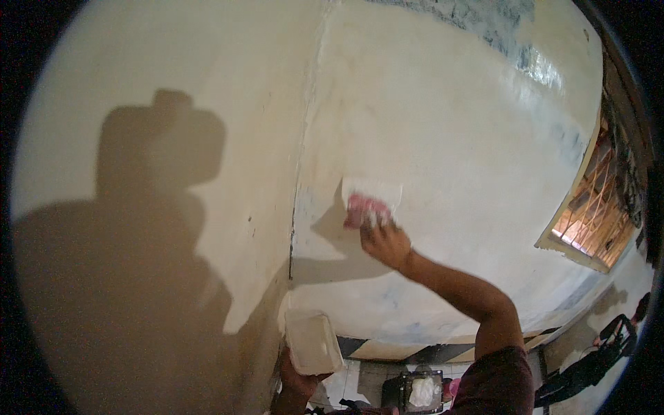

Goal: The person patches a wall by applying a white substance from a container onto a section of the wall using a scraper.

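My right hand is stretched up to the wall with its fingers closed on a flat pinkish-red and white putty scraper. The scraper is pressed to the wall, its pale, broad edge uppermost; some blur hides its exact outline. Lower down, close to the wall corner, my left hand grips a pale rectangular tub from below. Whitish material shows inside the tilted tub. Around the scraper, the cream wall has smooth whitish coating with greyish patches.
A vertical corner crack divides the two walls. My shadow falls on the left one. At right is a barred window; below it a person in dark clothes stands. On the floor, a black seat or crate bears a white bag.
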`<action>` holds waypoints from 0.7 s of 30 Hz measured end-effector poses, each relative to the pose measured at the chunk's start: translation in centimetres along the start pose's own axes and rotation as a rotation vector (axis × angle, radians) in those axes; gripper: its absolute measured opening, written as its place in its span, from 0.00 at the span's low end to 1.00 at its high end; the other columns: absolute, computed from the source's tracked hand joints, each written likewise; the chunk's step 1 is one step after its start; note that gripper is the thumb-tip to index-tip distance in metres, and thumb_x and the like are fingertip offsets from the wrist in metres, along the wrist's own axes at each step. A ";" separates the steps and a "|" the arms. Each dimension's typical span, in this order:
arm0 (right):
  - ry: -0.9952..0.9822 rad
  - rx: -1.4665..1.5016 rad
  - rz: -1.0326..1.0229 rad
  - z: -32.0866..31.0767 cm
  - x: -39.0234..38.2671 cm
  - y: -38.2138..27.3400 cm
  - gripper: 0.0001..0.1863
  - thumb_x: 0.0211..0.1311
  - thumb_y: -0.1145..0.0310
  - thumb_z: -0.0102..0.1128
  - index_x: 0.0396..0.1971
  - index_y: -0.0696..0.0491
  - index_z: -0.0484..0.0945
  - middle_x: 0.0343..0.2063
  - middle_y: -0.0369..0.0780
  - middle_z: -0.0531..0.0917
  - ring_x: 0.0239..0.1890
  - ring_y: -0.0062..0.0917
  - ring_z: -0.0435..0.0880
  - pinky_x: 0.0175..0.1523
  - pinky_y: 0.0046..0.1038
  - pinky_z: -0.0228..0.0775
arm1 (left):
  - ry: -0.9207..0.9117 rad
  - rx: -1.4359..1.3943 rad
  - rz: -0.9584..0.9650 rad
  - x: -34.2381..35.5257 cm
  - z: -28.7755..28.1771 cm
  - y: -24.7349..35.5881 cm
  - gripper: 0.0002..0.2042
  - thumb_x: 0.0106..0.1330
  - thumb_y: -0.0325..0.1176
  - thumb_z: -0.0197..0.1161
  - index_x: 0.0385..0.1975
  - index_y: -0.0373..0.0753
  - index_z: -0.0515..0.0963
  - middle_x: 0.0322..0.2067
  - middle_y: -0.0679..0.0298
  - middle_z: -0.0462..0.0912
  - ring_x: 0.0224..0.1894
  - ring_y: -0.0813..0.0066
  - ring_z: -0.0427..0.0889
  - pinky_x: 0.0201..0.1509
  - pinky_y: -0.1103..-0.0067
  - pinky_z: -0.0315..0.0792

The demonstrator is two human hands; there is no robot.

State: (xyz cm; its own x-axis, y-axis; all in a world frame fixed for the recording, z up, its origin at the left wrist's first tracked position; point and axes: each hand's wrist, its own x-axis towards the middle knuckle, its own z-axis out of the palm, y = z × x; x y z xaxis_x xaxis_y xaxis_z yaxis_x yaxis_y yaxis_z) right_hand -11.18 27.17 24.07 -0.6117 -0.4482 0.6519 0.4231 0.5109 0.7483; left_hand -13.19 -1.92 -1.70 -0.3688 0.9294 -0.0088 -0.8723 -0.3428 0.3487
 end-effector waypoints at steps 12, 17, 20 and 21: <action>-0.159 1.644 1.506 -12.5 -2.8 -2.5 0.07 0.60 0.77 0.55 0.36 0.63 0.78 0.31 0.39 0.83 0.36 0.25 0.83 0.40 0.28 0.78 | 0.019 0.118 -0.015 0.3 3.5 -1.2 0.30 0.66 0.59 0.42 0.62 0.46 0.61 0.57 0.58 0.70 0.59 0.52 0.70 0.53 0.48 0.70; -0.110 2.097 1.897 -14.2 -5.9 -3.9 0.14 0.56 0.81 0.52 0.44 0.64 0.72 0.38 0.41 0.80 0.40 0.28 0.82 0.52 0.30 0.77 | -0.030 0.068 -0.108 1.5 6.6 -1.6 0.33 0.65 0.63 0.40 0.65 0.50 0.58 0.59 0.58 0.68 0.59 0.51 0.69 0.53 0.44 0.66; -0.067 2.219 1.981 -15.9 -8.7 -4.7 0.17 0.55 0.80 0.54 0.46 0.64 0.70 0.40 0.42 0.79 0.42 0.31 0.82 0.54 0.32 0.76 | -0.145 0.230 -0.029 1.8 8.4 -2.1 0.33 0.66 0.63 0.39 0.65 0.50 0.57 0.59 0.57 0.67 0.60 0.51 0.69 0.54 0.45 0.66; -0.052 2.205 2.008 -16.5 -8.9 -5.1 0.18 0.55 0.79 0.54 0.47 0.64 0.70 0.40 0.42 0.79 0.42 0.32 0.82 0.54 0.32 0.76 | -0.119 0.141 -0.090 1.9 8.5 -2.2 0.32 0.66 0.63 0.39 0.65 0.50 0.57 0.59 0.57 0.67 0.60 0.51 0.69 0.54 0.45 0.66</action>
State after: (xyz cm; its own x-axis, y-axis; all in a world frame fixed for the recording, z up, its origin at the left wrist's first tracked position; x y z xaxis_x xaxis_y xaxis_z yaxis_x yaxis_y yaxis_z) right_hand 3.14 16.49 16.44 -0.6891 0.7247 0.0032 -0.3992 -0.3758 -0.8363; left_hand -9.31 1.78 5.48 -0.2433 0.9680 0.0622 -0.8435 -0.2428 0.4791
